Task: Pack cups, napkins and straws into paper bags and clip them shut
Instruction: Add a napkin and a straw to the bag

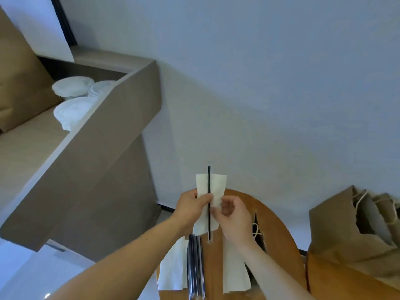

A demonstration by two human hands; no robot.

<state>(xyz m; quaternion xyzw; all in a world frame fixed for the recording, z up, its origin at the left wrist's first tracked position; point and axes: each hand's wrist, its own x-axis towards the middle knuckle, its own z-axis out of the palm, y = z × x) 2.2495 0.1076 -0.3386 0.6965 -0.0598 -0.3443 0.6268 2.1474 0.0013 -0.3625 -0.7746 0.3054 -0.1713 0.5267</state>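
My left hand (190, 207) and my right hand (231, 215) hold a white napkin (216, 186) upright between them, above a round wooden table (279, 237). A black straw in a clear wrapper (209, 191) lies pressed against the napkin's front, pinched by both hands. Below them on the table lie more wrapped straws (195, 267) and loose white napkins (172, 271). An open brown paper bag with a string handle (258, 232) sits behind my right wrist, partly hidden. White lidded cups (71, 86) stand on the shelf at the left.
A second brown paper bag (337, 232) with string handles stands at the right on another wooden surface. A grey-brown shelf unit (104, 135) juts out at the left, with a large brown bag (19, 76) on it. A plain wall fills the background.
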